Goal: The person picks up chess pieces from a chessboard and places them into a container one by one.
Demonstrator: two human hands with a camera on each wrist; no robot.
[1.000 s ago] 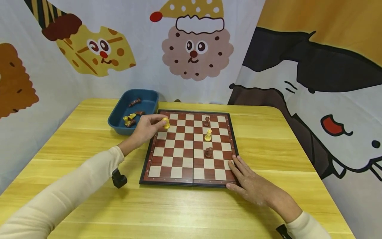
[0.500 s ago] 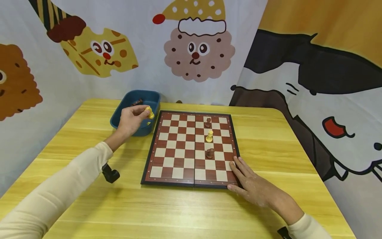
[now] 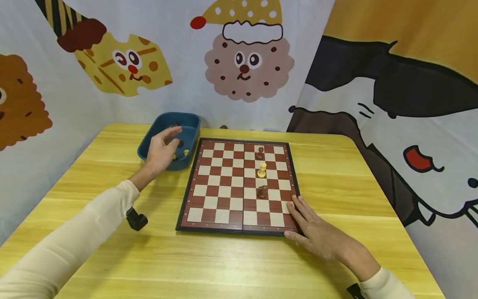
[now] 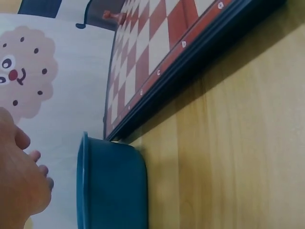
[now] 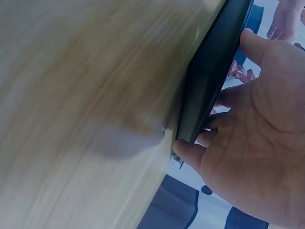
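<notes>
The left hand (image 3: 161, 150) hangs spread and empty over the blue tray (image 3: 147, 146) beside the chessboard (image 3: 220, 187), the yellow piece it pinched 0.5 seconds ago gone, while the right hand (image 3: 317, 232) lies flat on the board's corner, its thumb under the edge only in the wrist view.

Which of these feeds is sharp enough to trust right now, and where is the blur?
Head view: evenly lit and sharp, the chessboard and its pieces crisp, only soft shadows under the arms. Left wrist view: board edge and blue tray fairly clear, the left hand close and soft. Right wrist view: the table smeared and out of focus; the right hand on the board edge reads better.
</notes>
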